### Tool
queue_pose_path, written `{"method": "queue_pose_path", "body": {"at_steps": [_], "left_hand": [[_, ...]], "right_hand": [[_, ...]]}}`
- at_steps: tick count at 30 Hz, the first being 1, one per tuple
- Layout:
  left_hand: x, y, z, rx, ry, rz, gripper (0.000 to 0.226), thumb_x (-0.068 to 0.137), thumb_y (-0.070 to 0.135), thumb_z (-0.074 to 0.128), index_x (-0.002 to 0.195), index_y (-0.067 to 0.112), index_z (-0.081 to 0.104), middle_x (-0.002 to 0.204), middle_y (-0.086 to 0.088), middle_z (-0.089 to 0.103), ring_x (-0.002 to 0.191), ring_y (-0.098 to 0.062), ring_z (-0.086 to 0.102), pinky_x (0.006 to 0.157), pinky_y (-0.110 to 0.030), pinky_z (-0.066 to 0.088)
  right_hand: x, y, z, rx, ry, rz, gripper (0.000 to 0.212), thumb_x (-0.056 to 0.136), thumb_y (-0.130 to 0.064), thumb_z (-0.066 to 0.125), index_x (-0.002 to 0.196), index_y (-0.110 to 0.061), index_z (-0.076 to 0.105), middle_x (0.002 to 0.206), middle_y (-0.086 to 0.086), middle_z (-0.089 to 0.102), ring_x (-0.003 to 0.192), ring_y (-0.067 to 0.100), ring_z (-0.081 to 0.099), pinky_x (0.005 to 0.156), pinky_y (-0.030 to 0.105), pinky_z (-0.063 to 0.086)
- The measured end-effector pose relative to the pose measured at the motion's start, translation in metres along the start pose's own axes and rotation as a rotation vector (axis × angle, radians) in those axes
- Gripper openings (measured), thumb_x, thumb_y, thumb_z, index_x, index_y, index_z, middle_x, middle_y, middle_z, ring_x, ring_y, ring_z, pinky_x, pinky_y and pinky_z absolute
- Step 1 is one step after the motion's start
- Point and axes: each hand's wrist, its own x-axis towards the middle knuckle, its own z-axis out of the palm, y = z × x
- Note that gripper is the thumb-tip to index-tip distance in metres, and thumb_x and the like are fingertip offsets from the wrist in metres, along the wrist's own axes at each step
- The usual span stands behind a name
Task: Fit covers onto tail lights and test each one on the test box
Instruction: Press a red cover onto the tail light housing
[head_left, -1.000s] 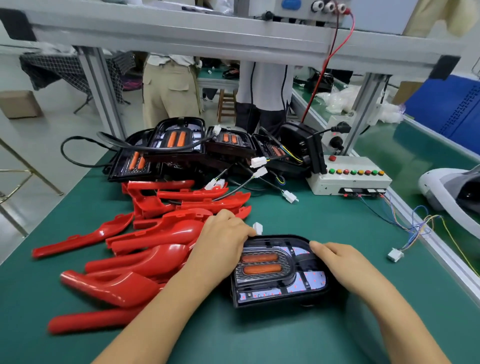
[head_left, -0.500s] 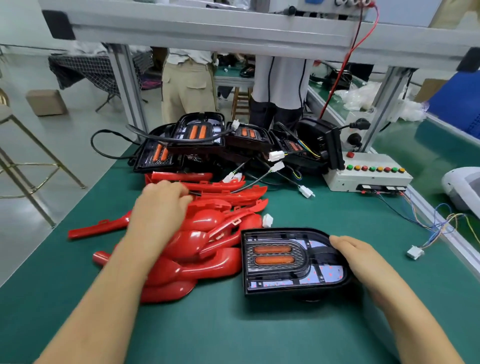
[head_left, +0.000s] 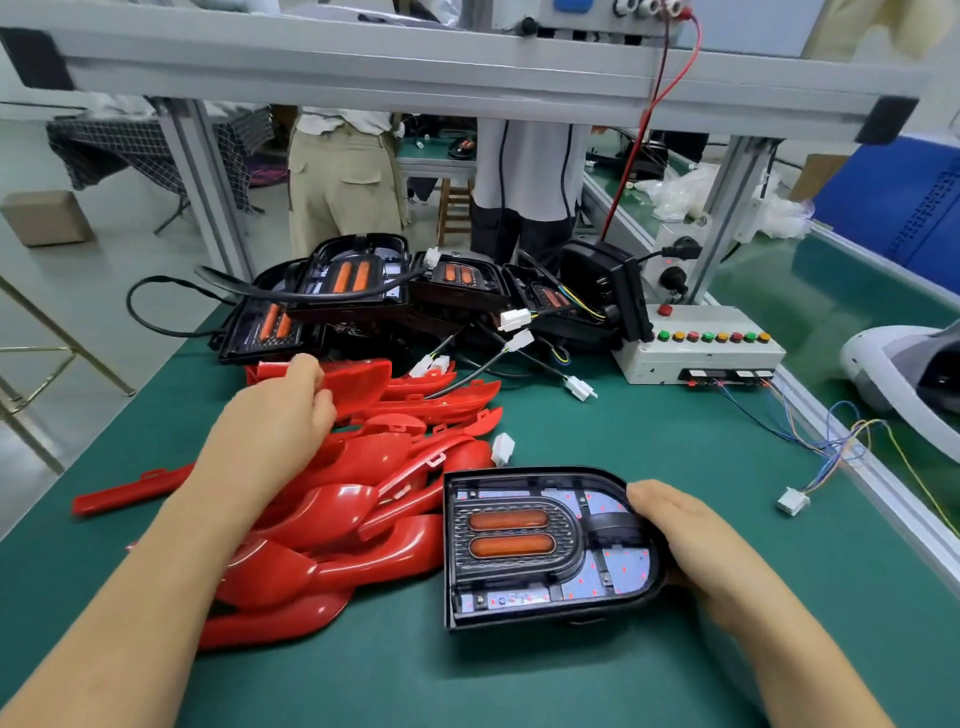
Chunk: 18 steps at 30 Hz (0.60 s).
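Since leaving the tail light (head_left: 540, 545), the left hand (head_left: 275, 421) has reached out toward 11 o'clock and now pinches a red cover (head_left: 363, 375). The light lies at 4 o'clock of it on the worktop (head_left: 649, 467), rounded edge gripped by the right hand (head_left: 691, 540); fitting looks next.

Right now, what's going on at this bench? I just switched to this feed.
A person works bare-handed at a green bench. The left hand grips a red cover at the far end of the cover pile, while the right hand holds the rounded edge of an uncovered tail light lying face up. No cover is fitted on it yet. The test box sits beyond, with more tail lights stacked beside it.
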Motion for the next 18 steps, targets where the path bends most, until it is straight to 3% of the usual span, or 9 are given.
{"method": "queue_pose_path", "body": {"at_steps": [2, 4, 6, 9, 12, 14, 18], "left_hand": [[0.001, 0.014, -0.001, -0.020, 0.058, 0.040, 0.010, 0.094, 0.019, 0.046, 0.094, 0.010, 0.042, 0.052, -0.003, 0.044, 0.054, -0.033, 0.048, 0.054, -0.038, 0.038], [0.002, 0.031, -0.004, -0.062, 0.032, 0.050, 0.014, 0.097, 0.024, 0.041, 0.103, 0.011, 0.043, 0.059, -0.009, 0.054, 0.062, -0.039, 0.056, 0.058, -0.040, 0.041], [0.001, 0.049, -0.007, -0.136, -0.035, 0.062, 0.024, 0.099, 0.029, 0.035, 0.117, 0.017, 0.047, 0.087, -0.015, 0.067, 0.086, -0.041, 0.063, 0.072, -0.045, 0.046], [-0.007, 0.081, -0.008, -0.284, -0.169, 0.206, 0.034, 0.100, 0.022, 0.035, 0.126, 0.015, 0.055, 0.122, -0.011, 0.064, 0.109, -0.031, 0.059, 0.093, -0.046, 0.044], [-0.015, 0.109, 0.005, -0.364, -0.338, 0.351, 0.037, 0.101, 0.023, 0.037, 0.135, 0.019, 0.053, 0.127, -0.001, 0.059, 0.115, -0.023, 0.052, 0.100, -0.035, 0.035], [-0.020, 0.124, 0.016, -0.389, -0.421, 0.379, 0.041, 0.100, 0.033, 0.041, 0.140, 0.028, 0.045, 0.117, 0.001, 0.056, 0.114, -0.017, 0.049, 0.099, -0.027, 0.032], [-0.034, 0.144, 0.029, -0.262, -0.348, 0.479, 0.045, 0.094, 0.032, 0.055, 0.138, 0.029, 0.049, 0.106, -0.002, 0.054, 0.104, -0.021, 0.050, 0.091, -0.033, 0.038]], "right_hand": [[0.000, 0.001, 0.000, 0.004, 0.002, -0.001, 0.029, 0.100, -0.026, 0.046, 0.080, -0.017, 0.064, 0.072, -0.002, 0.067, 0.062, 0.012, 0.060, 0.054, 0.023, 0.047], [0.002, 0.001, 0.001, 0.002, -0.006, 0.006, 0.030, 0.100, -0.028, 0.046, 0.087, -0.013, 0.069, 0.081, 0.001, 0.073, 0.068, 0.014, 0.064, 0.060, 0.025, 0.049], [0.003, 0.001, 0.002, 0.002, -0.019, 0.012, 0.033, 0.100, -0.031, 0.046, 0.092, -0.012, 0.072, 0.089, 0.005, 0.076, 0.075, 0.017, 0.067, 0.068, 0.031, 0.050], [0.004, 0.003, 0.002, 0.018, -0.034, 0.012, 0.033, 0.099, -0.031, 0.046, 0.090, -0.012, 0.071, 0.089, 0.008, 0.074, 0.075, 0.019, 0.064, 0.068, 0.033, 0.046], [0.004, 0.006, 0.002, 0.057, -0.027, -0.018, 0.028, 0.100, -0.028, 0.046, 0.082, -0.018, 0.065, 0.076, 0.002, 0.065, 0.066, 0.013, 0.057, 0.055, 0.024, 0.042], [0.004, 0.008, 0.002, 0.082, -0.029, -0.037, 0.028, 0.100, -0.027, 0.045, 0.082, -0.018, 0.065, 0.074, -0.002, 0.066, 0.063, 0.010, 0.058, 0.051, 0.021, 0.043], [0.003, 0.009, 0.005, 0.177, -0.017, -0.080, 0.024, 0.099, -0.026, 0.049, 0.094, -0.015, 0.069, 0.094, 0.004, 0.075, 0.080, 0.016, 0.067, 0.072, 0.033, 0.050]]}}
